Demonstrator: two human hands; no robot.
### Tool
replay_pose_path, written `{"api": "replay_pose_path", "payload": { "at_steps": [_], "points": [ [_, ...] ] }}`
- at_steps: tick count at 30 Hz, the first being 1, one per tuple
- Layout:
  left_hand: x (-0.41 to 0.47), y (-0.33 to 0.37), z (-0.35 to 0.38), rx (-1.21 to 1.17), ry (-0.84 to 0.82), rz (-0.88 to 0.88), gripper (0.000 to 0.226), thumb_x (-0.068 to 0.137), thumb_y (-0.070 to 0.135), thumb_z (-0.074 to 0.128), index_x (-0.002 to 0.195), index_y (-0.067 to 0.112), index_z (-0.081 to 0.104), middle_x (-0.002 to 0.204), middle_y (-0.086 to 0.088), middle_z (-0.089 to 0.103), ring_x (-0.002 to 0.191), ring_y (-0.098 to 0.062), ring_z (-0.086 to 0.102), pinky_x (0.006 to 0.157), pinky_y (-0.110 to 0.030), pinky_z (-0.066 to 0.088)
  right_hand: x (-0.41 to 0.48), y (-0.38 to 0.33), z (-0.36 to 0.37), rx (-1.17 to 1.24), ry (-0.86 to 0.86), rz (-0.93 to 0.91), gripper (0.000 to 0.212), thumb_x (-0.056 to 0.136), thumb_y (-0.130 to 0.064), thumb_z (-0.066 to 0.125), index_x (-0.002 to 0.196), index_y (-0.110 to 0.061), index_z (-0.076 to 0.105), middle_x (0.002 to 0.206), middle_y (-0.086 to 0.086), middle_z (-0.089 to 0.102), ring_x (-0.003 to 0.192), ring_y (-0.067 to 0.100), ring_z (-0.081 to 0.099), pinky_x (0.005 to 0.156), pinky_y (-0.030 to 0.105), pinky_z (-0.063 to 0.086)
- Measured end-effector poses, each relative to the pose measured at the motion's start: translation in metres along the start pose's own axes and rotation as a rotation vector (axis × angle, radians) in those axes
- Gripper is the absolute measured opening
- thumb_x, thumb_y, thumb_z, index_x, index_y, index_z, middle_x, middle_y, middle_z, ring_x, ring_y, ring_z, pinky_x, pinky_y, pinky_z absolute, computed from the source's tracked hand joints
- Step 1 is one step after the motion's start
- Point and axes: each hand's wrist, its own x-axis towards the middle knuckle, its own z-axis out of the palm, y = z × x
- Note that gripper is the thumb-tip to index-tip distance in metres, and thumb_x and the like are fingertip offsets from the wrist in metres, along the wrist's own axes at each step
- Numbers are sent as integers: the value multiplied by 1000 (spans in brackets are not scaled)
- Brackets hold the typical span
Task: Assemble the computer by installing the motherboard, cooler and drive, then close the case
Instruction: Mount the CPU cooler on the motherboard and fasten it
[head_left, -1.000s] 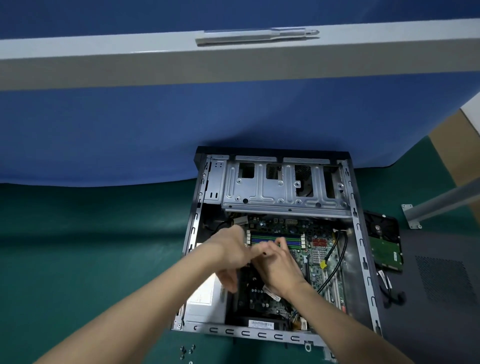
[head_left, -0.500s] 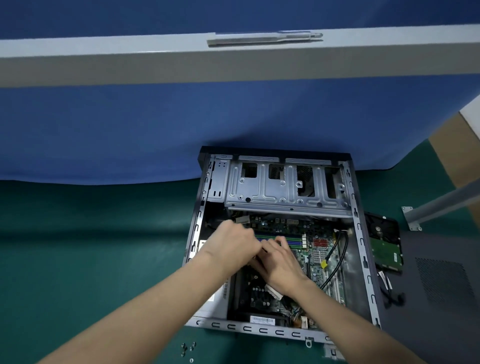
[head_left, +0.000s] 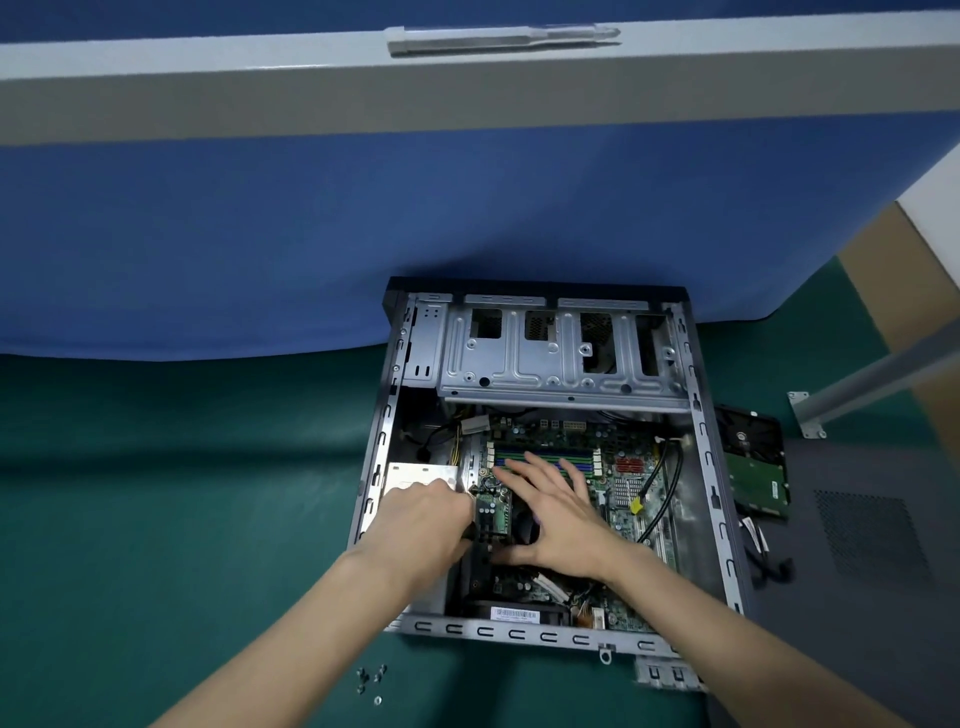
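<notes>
While I watch through the head camera, the case (head_left: 705, 457) lies open on its side on the green mat (head_left: 208, 519), with the motherboard (head_left: 626, 512) already sitting inside it below the metal drive cage (head_left: 550, 364). I see the right hand (head_left: 563, 514) laid over the middle of the board, fingers spread and straight, fingertips reaching the memory slots (head_left: 545, 457). The left hand (head_left: 428, 525) is at the board's left edge with its fingers curled downward; I cannot tell whether they pinch anything, since the knuckles hide the tips. The drive (head_left: 758, 483) lies outside the case, just beside its right wall, circuit side up. A dark side panel (head_left: 857, 545) rests further right. Loose screws (head_left: 371, 680) sit on the mat near the case's front corner. A screwdriver (head_left: 498, 40) lies on the partition ledge above.
</notes>
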Motion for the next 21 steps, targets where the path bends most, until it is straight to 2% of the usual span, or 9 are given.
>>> {"api": "replay_pose_path", "payload": {
  "at_steps": [7, 15, 21],
  "points": [
    [2, 4, 3, -20, -15, -16, 22, 96, 27, 47, 112, 15, 56, 111, -11, 56, 101, -32, 56, 70, -33, 32, 2, 3, 5, 14, 42, 0, 89, 78, -56, 67, 151, -35, 21, 157, -11, 19, 145, 6, 0, 115, 37, -13],
    [-1, 2, 2, -72, -8, -28, 22, 95, 29, 48, 112, 17, 56, 108, -9, 56, 99, -30, 55, 72, -32, 34, 0, 2, 4, 29, 65, -3, 85, 79, -57, 65, 150, -35, 24, 154, -10, 24, 145, 7, 4, 115, 35, -10],
    [-2, 5, 0, -44, -36, -36, 18, 95, 22, 47, 109, 14, 56, 108, -10, 55, 98, -31, 56, 71, -33, 34, 0, 0, 3, 34, 65, -3, 85, 79, -56, 65, 150, -33, 26, 152, -10, 27, 144, 7, 7, 115, 35, -8]
  ]
}}
